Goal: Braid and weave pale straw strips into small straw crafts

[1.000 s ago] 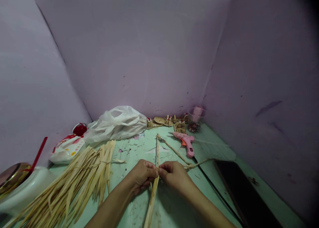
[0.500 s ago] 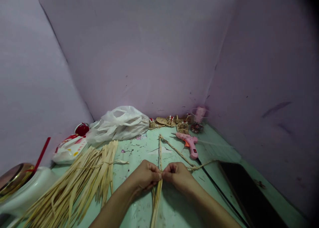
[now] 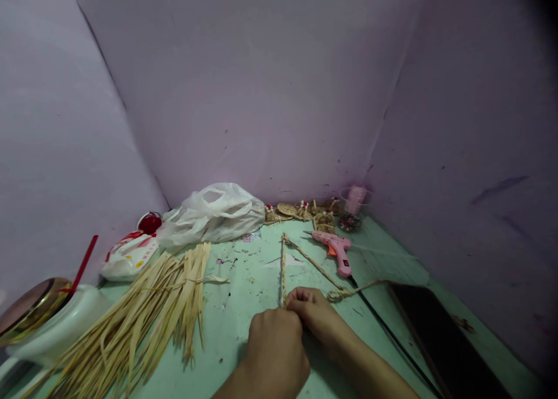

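Note:
A thin plaited straw braid (image 3: 283, 265) runs from a bend near the middle of the table down to my hands. My right hand (image 3: 316, 312) pinches its near end between thumb and fingers. Just below and to the left, my left hand (image 3: 278, 346) is closed in a fist, back of the hand up, around the straw at the working end. The loose strands below the braid are hidden behind this fist. From the bend, the braid continues right to a knotted clump (image 3: 342, 294) beside my right wrist.
A bundle of flat straw strips (image 3: 161, 306) lies left. A pink glue gun (image 3: 335, 249) with a black cable and a dark flat slab (image 3: 444, 335) lie right. Behind are a white plastic bag (image 3: 218, 213), woven straw pieces (image 3: 325, 220) and a pink spool (image 3: 356, 199). Walls enclose the table.
My left hand has moved down and right and turned over into a fist, covering the loose strands. My right hand still pinches the braid. The view has shifted slightly.

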### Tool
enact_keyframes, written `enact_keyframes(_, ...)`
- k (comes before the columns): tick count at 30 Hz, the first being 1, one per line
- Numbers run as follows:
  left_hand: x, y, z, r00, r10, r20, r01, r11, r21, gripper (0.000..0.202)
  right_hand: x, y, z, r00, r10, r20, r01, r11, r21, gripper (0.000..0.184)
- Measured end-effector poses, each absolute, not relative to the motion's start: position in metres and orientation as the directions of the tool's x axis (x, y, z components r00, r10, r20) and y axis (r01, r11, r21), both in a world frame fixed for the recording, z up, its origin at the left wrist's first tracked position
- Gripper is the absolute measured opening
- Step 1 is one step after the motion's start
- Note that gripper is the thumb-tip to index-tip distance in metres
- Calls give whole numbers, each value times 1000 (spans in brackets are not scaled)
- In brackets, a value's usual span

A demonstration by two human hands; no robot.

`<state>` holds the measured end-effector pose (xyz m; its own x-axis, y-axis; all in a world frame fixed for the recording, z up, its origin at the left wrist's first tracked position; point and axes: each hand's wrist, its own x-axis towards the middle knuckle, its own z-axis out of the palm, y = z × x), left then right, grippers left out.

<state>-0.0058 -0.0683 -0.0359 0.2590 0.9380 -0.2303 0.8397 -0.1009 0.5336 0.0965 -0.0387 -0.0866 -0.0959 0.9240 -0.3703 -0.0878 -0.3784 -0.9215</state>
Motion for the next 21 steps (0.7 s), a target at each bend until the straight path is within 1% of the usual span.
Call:
enact_keyframes(1, -8, -65, -34, 262, 941, -213, 846, -117, 520, 16, 97, -39, -85, -102, 926, -364, -125, -375, -919, 3)
enact_keyframes(2, -11, -59, -33, 248, 952, -177, 840, -120, 529, 18, 97, -40, -83, -109, 929, -354, -163, -368, -915, 3)
enact_keyframes(4, -17, -47, -30, 174, 971, -163, 757, -26, 653, 22, 97, -41, -78, -129, 933, -336, -221, -358, -907, 5)
enact_keyframes(5, -19, -41, -30, 145, 965, -219, 688, 61, 723, 23, 98, -41, -76, -144, 934, -328, -231, -354, -906, 6)
enact_keyframes(6, -21, -36, -31, 149, 941, -304, 598, 159, 786, 24, 98, -41, -74, -169, 933, -319, -233, -352, -907, 7)
enact_keyframes(7, -21, -33, -34, 194, 893, -405, 494, 268, 827, 26, 99, -41, -73, -196, 931, -307, -232, -348, -908, 8)
enact_keyframes(8, -21, -30, -38, 266, 830, -491, 399, 369, 840, 29, 100, -40, -74, -224, 928, -297, -227, -346, -910, 9)
enact_keyframes(9, -21, -29, -42, 332, 776, -536, 321, 441, 838, 31, 101, -39, -75, -244, 927, -286, -215, -339, -916, 10)
enact_keyframes(11, -21, -27, -52, 383, 743, -549, 221, 504, 835, 30, 105, -36, -80, -254, 931, -261, -148, -304, -941, 10)
enact_keyframes(14, -23, -27, -59, 355, 745, -565, 210, 525, 825, 23, 112, -33, -87, -242, 946, -214, 39, -211, -977, 14)
enact_keyframes(16, -24, -28, -57, 361, 742, -565, 233, 515, 825, 16, 116, -31, -90, -293, 940, -173, 130, -140, -982, 17)
enact_keyframes(18, -24, -28, -54, 360, 738, -571, 274, 502, 821, 10, 119, -29, -92, -356, 923, -148, 186, -85, -979, 18)
enact_keyframes(21, -22, -27, -55, 275, 771, -575, 282, 507, 814, 7, 121, -27, -93, -389, 905, -170, 310, -45, -950, 19)
